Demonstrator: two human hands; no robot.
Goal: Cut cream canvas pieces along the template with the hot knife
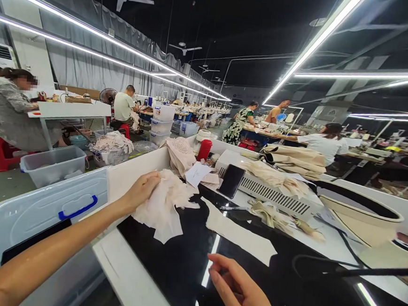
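Pale, thin fabric pieces (166,202) hang in a loose bunch from my left hand (144,188), whose fingers are pinched on their upper edge at the left side of the black work surface (167,258). Low in the middle, my right hand (237,287) hovers over the black surface with its thumb and fingers apart and nothing between them. A flat, curved cream fabric piece (240,231) lies on the surface beyond my right hand. White paper (197,173) and a dark phone (232,181) are behind the bunch.
A blue-handled plastic bin (43,216) stands at the left. Behind the surface are a red-capped container (204,149), a slotted white box (274,196) and folded fabric (293,160). Cream curved pieces (361,217) and a black cable (374,271) occupy the right. Several people sit or stand farther back.
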